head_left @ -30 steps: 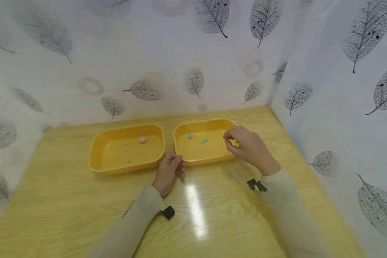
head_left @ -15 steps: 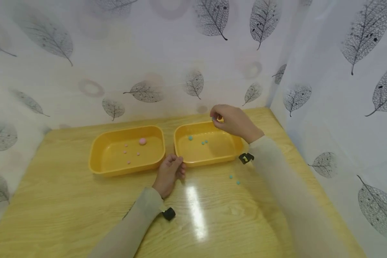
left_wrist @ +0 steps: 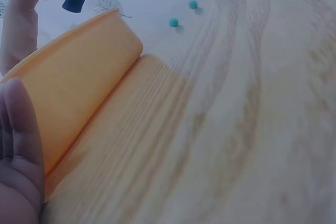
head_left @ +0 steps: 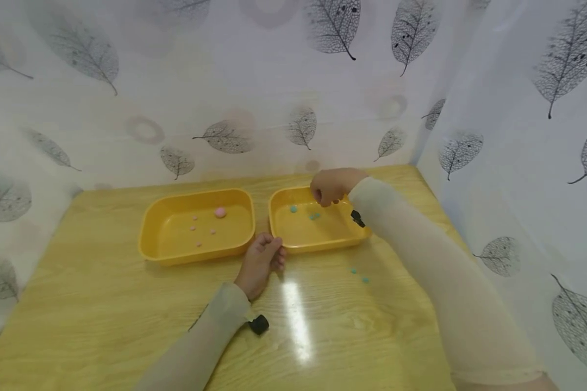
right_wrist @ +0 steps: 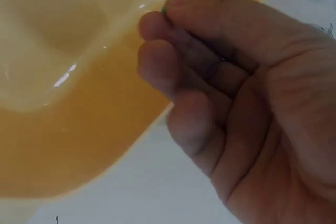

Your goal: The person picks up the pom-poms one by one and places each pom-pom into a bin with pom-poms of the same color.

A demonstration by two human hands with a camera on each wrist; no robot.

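Note:
My left hand [head_left: 258, 266] grips the near left corner of the right-hand yellow tray [head_left: 318, 247], thumb at the rim. In the left wrist view its fingers [left_wrist: 21, 114] lie by the tray's outer wall [left_wrist: 84, 72]. Over the far side of that tray is my right hand [head_left: 333, 186]. Its thumb and forefinger pinch a tiny green ball [right_wrist: 164, 10], mostly hidden by the fingertips. Inside the tray lie a larger green ball [head_left: 293, 208] and small green balls [head_left: 314, 216]. Two more green balls, one nearer [head_left: 366, 280] and one farther [head_left: 354, 271], rest on the table.
Left of the left hand stands another yellow tray [head_left: 195, 255], holding a larger pink ball [head_left: 220, 212] and several small pink ones. The wooden table [head_left: 102, 309] ends against a leaf-patterned curtain [head_left: 254, 81] at the back and right.
From the tray's right end my right hand has moved left and away from me, rising over the back rim, then turning downward above the tray. The left hand keeps its hold on the corner.

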